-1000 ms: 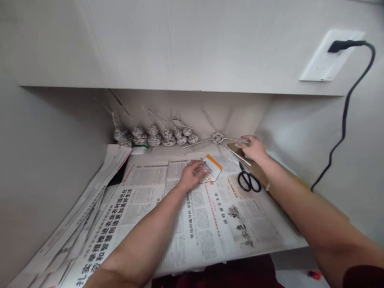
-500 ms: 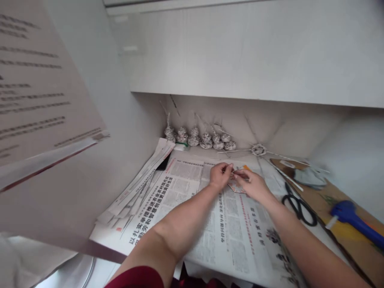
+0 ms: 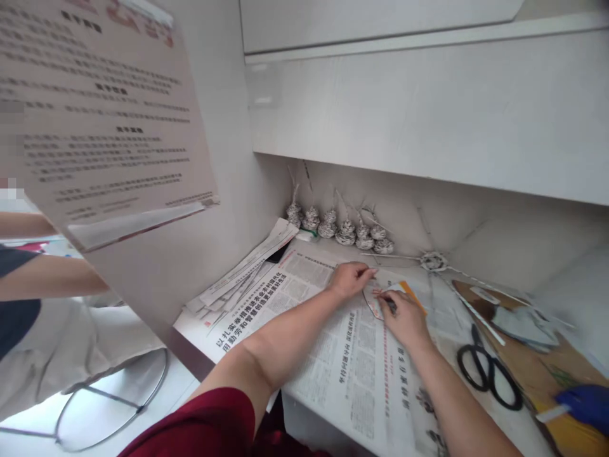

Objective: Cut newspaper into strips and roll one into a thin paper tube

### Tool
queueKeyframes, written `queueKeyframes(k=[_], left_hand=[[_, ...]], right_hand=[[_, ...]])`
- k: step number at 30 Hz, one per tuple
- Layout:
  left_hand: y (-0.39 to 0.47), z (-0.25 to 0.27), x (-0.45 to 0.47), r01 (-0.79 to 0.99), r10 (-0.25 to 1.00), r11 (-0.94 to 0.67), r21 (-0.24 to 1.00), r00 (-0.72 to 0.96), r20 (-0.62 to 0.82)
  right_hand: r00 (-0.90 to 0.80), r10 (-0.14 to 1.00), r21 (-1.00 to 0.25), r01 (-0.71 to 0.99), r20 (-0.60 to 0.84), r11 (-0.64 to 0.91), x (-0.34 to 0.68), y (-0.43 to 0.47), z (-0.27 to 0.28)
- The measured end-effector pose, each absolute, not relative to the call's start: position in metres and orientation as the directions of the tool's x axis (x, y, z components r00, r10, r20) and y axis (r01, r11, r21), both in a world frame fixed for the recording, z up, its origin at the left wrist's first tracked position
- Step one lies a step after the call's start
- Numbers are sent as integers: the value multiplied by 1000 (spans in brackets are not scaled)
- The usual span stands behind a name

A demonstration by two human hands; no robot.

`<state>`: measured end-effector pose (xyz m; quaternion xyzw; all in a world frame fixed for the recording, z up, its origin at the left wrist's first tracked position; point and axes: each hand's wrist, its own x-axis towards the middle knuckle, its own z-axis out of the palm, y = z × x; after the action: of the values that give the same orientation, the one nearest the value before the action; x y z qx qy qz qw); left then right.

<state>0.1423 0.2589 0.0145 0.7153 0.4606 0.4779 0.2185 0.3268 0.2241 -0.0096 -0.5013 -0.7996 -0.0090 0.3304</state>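
Note:
My left hand (image 3: 351, 279) is over the newspaper-covered table (image 3: 304, 298), thumb and fingertips pinched together. Close to its right, my right hand (image 3: 402, 315) is also closed in a pinch, its fingertips at a small reddish detail. Between and below the two hands lies a small pale piece with a thin dark edge and reddish marks (image 3: 371, 304), partly covered by my fingers. What either pinch holds is too small to make out. An orange-edged flat item (image 3: 413, 293) sticks out behind my right hand.
Several woven paper gourds (image 3: 346, 233) stand along the back wall, beside a woven ring with long paper strips (image 3: 434, 260). Black-handled scissors (image 3: 490, 377) and a blue glue gun (image 3: 585, 406) lie right. Paper strips (image 3: 238, 285) are stacked left. Beyond the partition (image 3: 228, 127) a person's arm (image 3: 61, 277) shows.
The view has swung left, bringing a person beyond the partition into sight. My hands, close together before, are now farther apart, with the right one lower and nearer me.

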Motion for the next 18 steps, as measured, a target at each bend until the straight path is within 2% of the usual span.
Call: queueKeyframes(k=[3, 9, 13, 18], left_hand=[[266, 25, 108, 524, 882, -409, 747, 18, 470], [240, 31, 3, 629, 892, -168, 759, -232, 389], [205, 28, -59, 630, 839, -51, 775, -394, 376], [187, 16, -94, 577, 811, 29, 816, -491, 319]], right_hand=[[-278, 787, -317, 803, 551, 505, 328, 226, -12], [-249, 799, -327, 815, 547, 478, 329, 231, -16], [-239, 803, -324, 823, 546, 466, 328, 231, -18], [-251, 798, -324, 816, 548, 479, 329, 230, -18]])
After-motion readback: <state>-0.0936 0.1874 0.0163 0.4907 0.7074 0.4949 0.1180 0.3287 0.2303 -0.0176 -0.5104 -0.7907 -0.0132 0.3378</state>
